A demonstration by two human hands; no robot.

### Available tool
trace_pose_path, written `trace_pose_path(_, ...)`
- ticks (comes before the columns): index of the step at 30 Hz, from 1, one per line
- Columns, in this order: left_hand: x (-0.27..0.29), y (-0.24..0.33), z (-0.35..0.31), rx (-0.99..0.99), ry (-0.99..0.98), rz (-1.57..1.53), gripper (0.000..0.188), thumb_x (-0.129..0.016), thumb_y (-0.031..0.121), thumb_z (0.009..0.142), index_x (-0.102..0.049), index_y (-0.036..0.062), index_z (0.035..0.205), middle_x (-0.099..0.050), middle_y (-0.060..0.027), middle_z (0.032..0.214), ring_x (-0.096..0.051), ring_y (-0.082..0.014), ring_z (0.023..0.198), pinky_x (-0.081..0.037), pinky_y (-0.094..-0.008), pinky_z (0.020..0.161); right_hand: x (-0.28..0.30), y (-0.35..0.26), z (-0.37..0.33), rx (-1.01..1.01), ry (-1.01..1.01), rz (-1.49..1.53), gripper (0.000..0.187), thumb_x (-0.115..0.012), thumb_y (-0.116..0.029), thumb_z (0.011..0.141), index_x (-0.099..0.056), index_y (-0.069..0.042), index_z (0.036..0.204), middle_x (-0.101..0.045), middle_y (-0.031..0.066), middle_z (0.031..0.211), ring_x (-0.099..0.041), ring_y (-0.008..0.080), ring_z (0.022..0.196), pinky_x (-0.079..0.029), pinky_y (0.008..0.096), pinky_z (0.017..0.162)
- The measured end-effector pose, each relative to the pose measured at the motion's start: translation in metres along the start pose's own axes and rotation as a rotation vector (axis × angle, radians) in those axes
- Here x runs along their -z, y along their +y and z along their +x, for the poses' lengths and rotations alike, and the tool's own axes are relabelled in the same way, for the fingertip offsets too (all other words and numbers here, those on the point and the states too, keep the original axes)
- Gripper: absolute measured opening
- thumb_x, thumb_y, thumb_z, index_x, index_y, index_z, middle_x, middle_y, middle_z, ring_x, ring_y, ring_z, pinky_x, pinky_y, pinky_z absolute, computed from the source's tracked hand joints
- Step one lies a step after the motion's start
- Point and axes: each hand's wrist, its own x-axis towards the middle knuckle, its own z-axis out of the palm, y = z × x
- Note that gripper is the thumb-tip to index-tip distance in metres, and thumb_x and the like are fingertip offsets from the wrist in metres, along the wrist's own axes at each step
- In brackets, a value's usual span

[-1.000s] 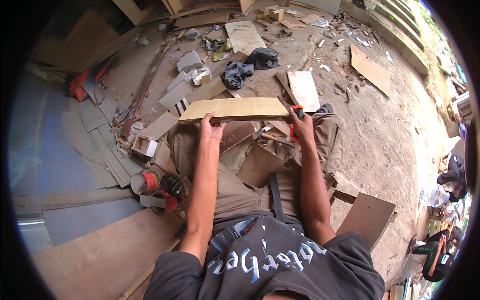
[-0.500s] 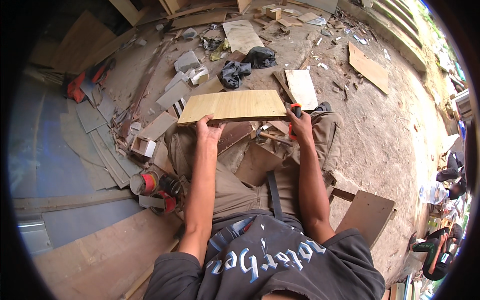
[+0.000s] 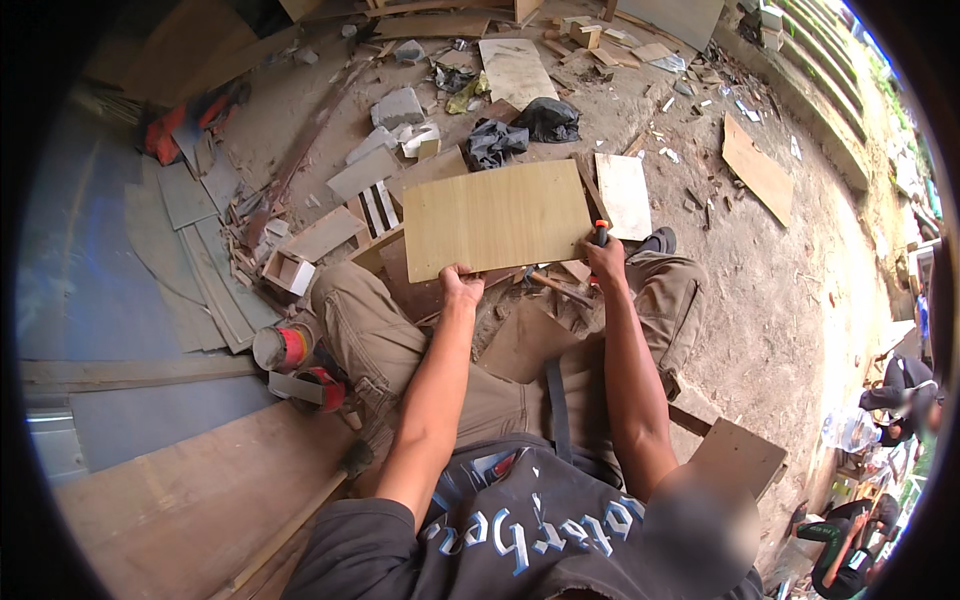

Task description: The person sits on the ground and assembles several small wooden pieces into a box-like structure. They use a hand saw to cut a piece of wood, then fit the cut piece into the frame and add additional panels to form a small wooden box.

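A rectangular light wood-grain board [image 3: 495,220] is held up over my lap, its broad face now turned up toward me. My left hand [image 3: 461,287] is closed on its near edge, left of the middle. My right hand [image 3: 606,262] grips the board at its near right corner. A tool with an orange and black handle [image 3: 601,234] is also in that hand; its kind is hidden by the fingers. Under the board, between my legs, lies a hammer [image 3: 562,289] with a wooden handle, its head partly covered.
Red-labelled cans [image 3: 285,347] stand by my left knee. A small white box [image 3: 288,270], black plastic bags [image 3: 548,119] and a pale panel [image 3: 622,196] lie ahead. Stacked sheets [image 3: 190,400] fill the left. A brown board [image 3: 740,455] is by my right hip. Other people [image 3: 850,545] sit far right.
The board has tilted so more of its face shows, and it sits farther right in view. Both hands still hold it. The whole view has shifted slightly.
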Motion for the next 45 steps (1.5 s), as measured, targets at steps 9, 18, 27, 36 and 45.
trace_pose_path(9, 0.041, -0.033, 0.036, 0.079, 0.126, 0.085, 0.002, -0.047, 0.006, 0.068, -0.048, 0.0051, 0.068, -0.058, -0.0179, 0.099, -0.053, -0.0339, 0.096, -0.046, -0.0524, 0.088, -0.008, 0.053, 0.028, 0.053, -0.034, -0.239, 0.025, -0.064, -0.018, 0.071, -0.065, 0.001, 0.088, -0.066, 0.0165, 0.075, -0.063, 0.0265, 0.07, -0.048, 0.0384, 0.068)
trace_pose_path(18, 0.015, -0.02, 0.008, 0.309, 0.161, 1.158, 0.03, -0.049, 0.024, 0.085, -0.062, 0.0003, 0.096, -0.072, -0.015, 0.091, -0.069, -0.0225, 0.079, -0.054, -0.0358, 0.068, -0.035, 0.052, 0.041, 0.052, 0.081, -0.144, 0.014, -0.061, -0.01, 0.072, -0.058, 0.0, 0.081, -0.056, 0.0048, 0.064, -0.051, 0.0142, 0.059, -0.044, 0.0331, 0.056)
trace_pose_path(27, -0.014, 0.013, 0.019, -0.857, 0.591, 1.718, 0.069, -0.068, 0.042, 0.08, -0.048, -0.0077, 0.124, -0.05, -0.027, 0.131, -0.05, -0.0378, 0.121, -0.044, -0.0477, 0.096, -0.025, 0.076, 0.047, 0.033, 0.185, -0.015, 0.009, -0.06, -0.008, 0.076, -0.058, 0.0, 0.08, -0.055, 0.0026, 0.062, -0.052, 0.0107, 0.053, -0.042, 0.0299, 0.049)
trace_pose_path(36, 0.074, 0.021, 0.09, -0.732, 0.45, 1.495, 0.077, -0.081, 0.037, 0.07, -0.042, -0.005, 0.122, -0.05, -0.0255, 0.124, -0.049, -0.0365, 0.117, -0.04, -0.0479, 0.097, -0.037, 0.058, 0.048, -0.01, 0.078, -0.163, 0.023, -0.058, -0.015, 0.075, -0.061, 0.0, 0.092, -0.065, 0.0186, 0.081, -0.065, 0.0311, 0.078, -0.048, 0.04, 0.071)
trace_pose_path(45, 0.1, 0.023, 0.105, -0.764, 0.429, 1.477, 0.064, -0.081, 0.024, 0.071, -0.046, -0.0031, 0.118, -0.06, -0.0214, 0.109, -0.061, -0.0338, 0.1, -0.047, -0.0436, 0.088, -0.029, 0.016, 0.025, 0.216, 0.087, -0.352, 0.03, -0.053, -0.011, 0.073, -0.056, 0.001, 0.101, -0.063, 0.0259, 0.083, -0.061, 0.0459, 0.083, -0.046, 0.0494, 0.073)
